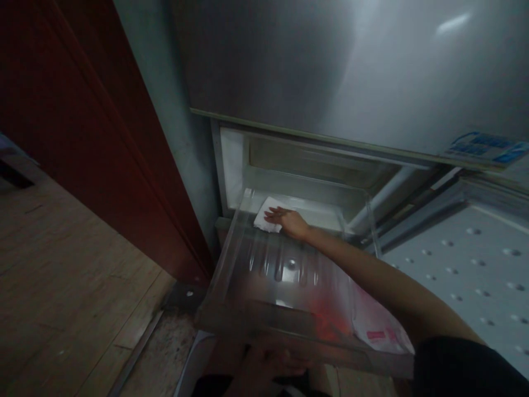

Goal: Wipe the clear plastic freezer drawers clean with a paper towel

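Note:
My right hand (pixel 288 221) reaches deep into a pulled-out clear plastic freezer drawer (pixel 231 259) and lies flat, fingers stretched, on a white cloth (pixel 264 218) at the drawer's back left corner. My left hand (pixel 264 364) is below the drawer's front edge, seen blurred through the plastic; its fingers seem curled at the drawer front, but I cannot make out the grip. A white plastic bag with red print (pixel 372 322) lies in the drawer's front right part, under my right forearm.
The grey fridge upper door (pixel 330 66) is closed above the open compartment. The open lower door with dimpled white lining (pixel 467 264) stands at the right. A dark red wooden panel (pixel 82 110) and wood floor (pixel 61 286) lie left.

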`<action>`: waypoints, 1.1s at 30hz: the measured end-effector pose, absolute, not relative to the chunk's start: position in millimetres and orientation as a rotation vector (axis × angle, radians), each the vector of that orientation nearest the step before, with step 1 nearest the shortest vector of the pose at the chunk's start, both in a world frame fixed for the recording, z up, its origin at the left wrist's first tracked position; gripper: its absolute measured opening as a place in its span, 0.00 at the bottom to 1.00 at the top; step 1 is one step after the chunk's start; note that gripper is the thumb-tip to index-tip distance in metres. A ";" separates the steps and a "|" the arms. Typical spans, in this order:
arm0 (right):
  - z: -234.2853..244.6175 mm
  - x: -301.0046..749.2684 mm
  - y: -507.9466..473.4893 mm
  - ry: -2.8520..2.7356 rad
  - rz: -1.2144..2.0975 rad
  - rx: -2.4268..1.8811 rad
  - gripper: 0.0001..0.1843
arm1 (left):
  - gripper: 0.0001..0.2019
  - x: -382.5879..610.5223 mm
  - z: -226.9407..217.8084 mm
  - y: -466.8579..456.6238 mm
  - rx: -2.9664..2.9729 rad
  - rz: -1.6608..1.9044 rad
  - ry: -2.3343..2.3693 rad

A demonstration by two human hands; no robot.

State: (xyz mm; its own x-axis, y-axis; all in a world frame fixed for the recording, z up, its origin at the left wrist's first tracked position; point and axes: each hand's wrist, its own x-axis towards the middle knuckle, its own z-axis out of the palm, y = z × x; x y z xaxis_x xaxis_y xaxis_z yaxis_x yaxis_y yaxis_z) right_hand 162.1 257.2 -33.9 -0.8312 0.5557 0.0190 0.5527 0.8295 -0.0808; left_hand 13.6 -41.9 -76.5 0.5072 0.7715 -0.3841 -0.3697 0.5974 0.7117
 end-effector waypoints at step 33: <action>-25.1 157.7 252.0 -3.035 0.067 -0.870 0.25 | 0.35 10.1 -72.3 -40.0 0.619 0.702 0.811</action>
State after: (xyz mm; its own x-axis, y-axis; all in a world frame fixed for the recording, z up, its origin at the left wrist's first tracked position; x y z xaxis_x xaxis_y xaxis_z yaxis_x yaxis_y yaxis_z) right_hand 157.7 252.0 -25.1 -0.8482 0.5289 -0.0274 0.5296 0.8474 -0.0364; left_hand 10.1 -40.0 -72.3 0.4945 0.7566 -0.4278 -0.3154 0.6148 0.7228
